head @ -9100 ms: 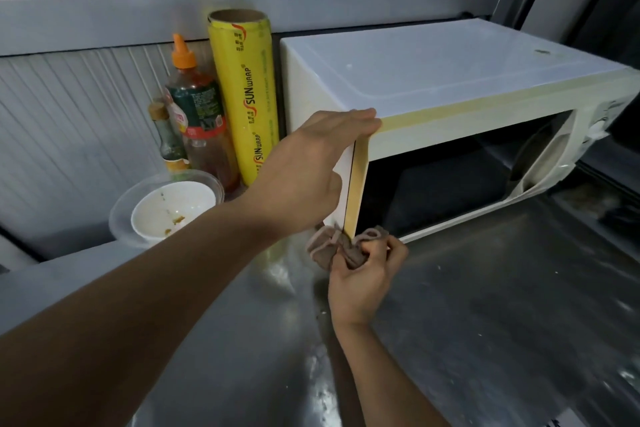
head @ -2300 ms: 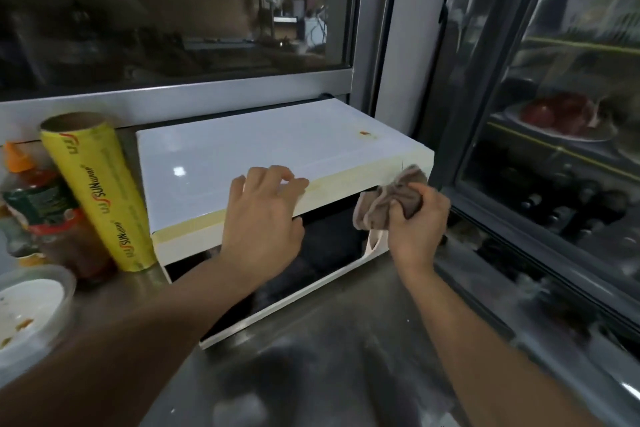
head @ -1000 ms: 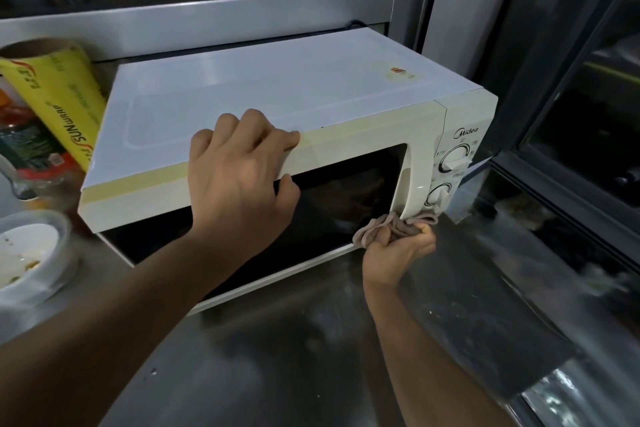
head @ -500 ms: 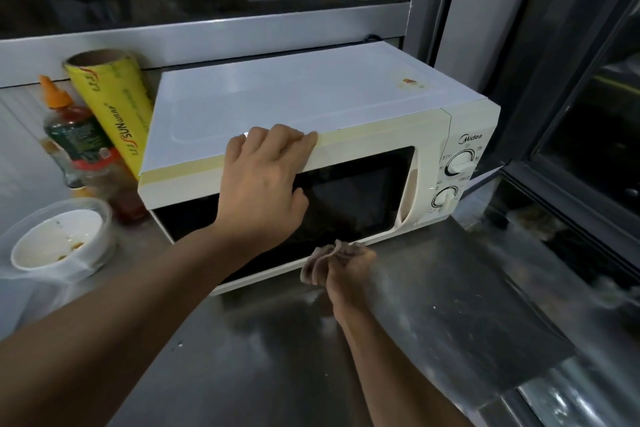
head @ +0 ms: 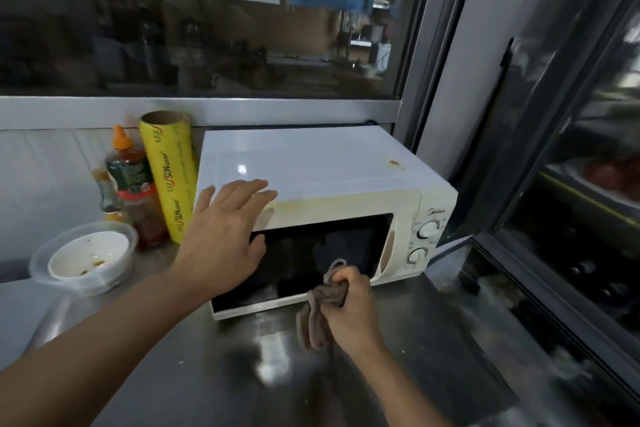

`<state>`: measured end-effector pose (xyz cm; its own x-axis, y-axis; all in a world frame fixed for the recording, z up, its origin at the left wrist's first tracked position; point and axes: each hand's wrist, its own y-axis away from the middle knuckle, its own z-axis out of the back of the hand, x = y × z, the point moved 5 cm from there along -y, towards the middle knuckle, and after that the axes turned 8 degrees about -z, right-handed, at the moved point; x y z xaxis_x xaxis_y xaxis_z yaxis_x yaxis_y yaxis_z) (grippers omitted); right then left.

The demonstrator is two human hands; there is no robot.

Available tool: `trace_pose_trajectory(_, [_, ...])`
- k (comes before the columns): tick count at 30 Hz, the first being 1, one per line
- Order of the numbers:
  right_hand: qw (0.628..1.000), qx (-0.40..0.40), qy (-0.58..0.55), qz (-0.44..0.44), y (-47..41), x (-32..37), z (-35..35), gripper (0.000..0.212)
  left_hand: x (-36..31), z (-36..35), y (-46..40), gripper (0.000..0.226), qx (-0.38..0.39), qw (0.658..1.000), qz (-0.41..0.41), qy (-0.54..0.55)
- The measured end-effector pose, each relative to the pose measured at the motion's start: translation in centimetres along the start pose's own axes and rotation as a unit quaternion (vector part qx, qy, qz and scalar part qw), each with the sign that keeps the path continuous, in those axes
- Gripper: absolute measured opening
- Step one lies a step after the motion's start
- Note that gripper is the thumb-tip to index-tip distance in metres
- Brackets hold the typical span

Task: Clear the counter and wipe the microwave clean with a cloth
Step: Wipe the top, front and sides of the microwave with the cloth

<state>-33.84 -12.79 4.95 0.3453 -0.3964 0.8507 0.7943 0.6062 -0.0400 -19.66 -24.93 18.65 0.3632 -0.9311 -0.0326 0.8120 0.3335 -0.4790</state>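
Left hand (head: 225, 236): fingers straight, resting on the Midea microwave (head: 332, 184) top's front edge.
Right hand (head: 349, 312): gripping a bunched cloth (head: 317, 315) before the door, above the surface (head: 207, 374).
Left of hands: yellow SUNwrap roll (head: 169, 173).

Left hand (head: 225, 239) flat, fingers (head: 254, 188) straight; right hand (head: 348, 308) fisted.

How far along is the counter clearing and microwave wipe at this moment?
Partly done at best. In hand: the right hand grips the cloth in front of the microwave door, while the left hand rests flat on its top front edge. Left: an orange stain remains on the top, and the used bowl, sauce bottle and wrap roll are not cleared from the counter.
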Motion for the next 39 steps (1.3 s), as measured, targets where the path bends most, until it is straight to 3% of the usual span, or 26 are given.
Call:
trace_pose_trajectory(8, [0.995,0.074,-0.063,0.011,2.0,6.1,1.9,0.037,1.4,2.3,4.7,0.064,0.012,0.997,0.044,0.056])
trace_pose_trajectory(15, [0.963,0.193,-0.188,-0.029,4.9,11.2,-0.8,0.043,5.0,4.4,9.4,0.058,0.027,0.986,0.119,0.113])
trace_pose_trajectory(20, [0.946,0.24,-0.213,-0.051,7.9,14.5,-4.2,0.044,8.2,6.4,12.8,0.059,0.068,0.978,0.138,0.142])
trace_pose_trajectory(27, [0.882,0.322,-0.338,-0.058,14.0,21.3,-11.5,0.056,13.9,10.5,20.2,0.047,0.106,0.959,0.164,0.207])
trace_pose_trajectory(30, [0.835,0.346,-0.424,-0.059,17.5,24.9,-15.3,0.06,17.3,12.0,24.5,0.037,0.096,0.905,0.25,0.33])
trace_pose_trajectory(32, [0.812,0.358,-0.456,-0.062,19.9,26.9,-17.8,0.061,19.1,12.4,27.3,0.033,0.094,0.837,0.319,0.435])
trace_pose_trajectory(34, [0.797,0.359,-0.481,-0.067,22.1,28.5,-20.0,0.06,19.9,12.8,29.7,0.022,0.097,0.748,0.363,0.547])
trace_pose_trajectory(39, [0.792,0.365,-0.486,-0.059,25.9,30.5,-23.8,0.059,20.3,13.5,33.0,0.02,0.109,0.591,0.388,0.699])
